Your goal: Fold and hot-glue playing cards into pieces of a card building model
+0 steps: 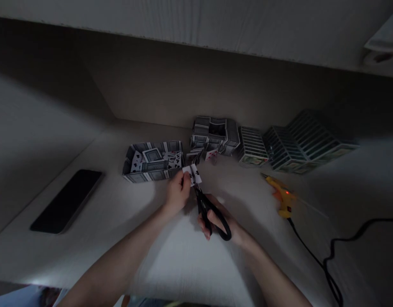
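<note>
- Two bare hands meet at the middle of a pale table in a dim, walled-in space.
- The left hand is nearly closed, thumb and fingers pinching a white playing card with black club marks.
- The right hand curls around the black handles of a pair of scissors, its thumb through one loop; the blades point away, at the card's near edge. Whether they are cutting is too small to tell.
- Just beyond the card stand a few folded cards, one with red marks.
- To the far left of the hands is an open box walled with patterned cards, with loose cards inside.
- Far centre and far right stand a grey card-covered structure and striped stepped blocks.
- At right lies a yellow glue gun, red light glowing, with a black cord.
- At left lies a dark phone.
</note>
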